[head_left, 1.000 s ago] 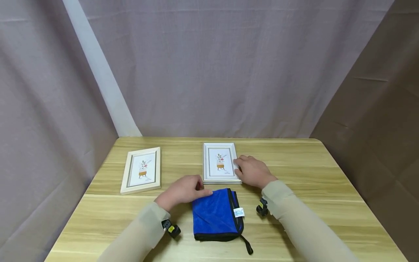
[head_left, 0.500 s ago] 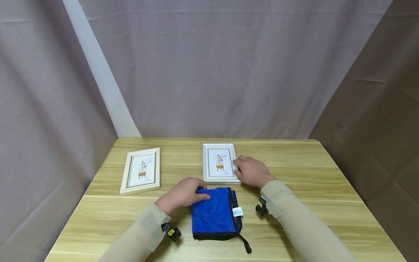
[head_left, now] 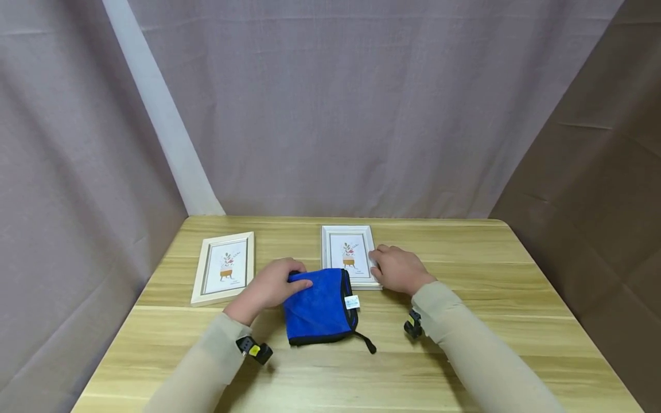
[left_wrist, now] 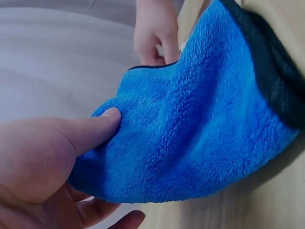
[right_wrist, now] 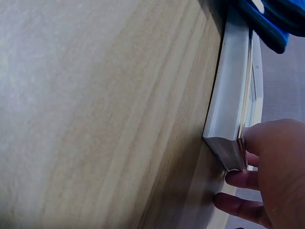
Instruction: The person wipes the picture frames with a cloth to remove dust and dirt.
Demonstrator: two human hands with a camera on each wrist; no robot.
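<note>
My left hand (head_left: 271,284) pinches the left corner of a folded blue cloth (head_left: 317,307) with black edging, a white tag and a black loop. In the left wrist view the thumb presses on top of the plush cloth (left_wrist: 190,119), with fingers beneath. The cloth is raised at that corner and covers the lower left of a white picture frame (head_left: 325,246) in the head view. My right hand (head_left: 400,269) holds this frame by its right edge. The right wrist view shows thumb and fingers around a corner of the frame (right_wrist: 228,95), which lies flat on the table.
A cream picture frame (head_left: 249,252) with a similar plant print lies on the left of the wooden table (head_left: 465,246). Grey curtains (head_left: 351,115) hang behind and at the left, and a brown one (head_left: 594,172) hangs at the right.
My left hand has taken hold of the blue cloth and lifted it up and to the left, so it overlaps the white frame. The right hand stays at the frame's right edge.
</note>
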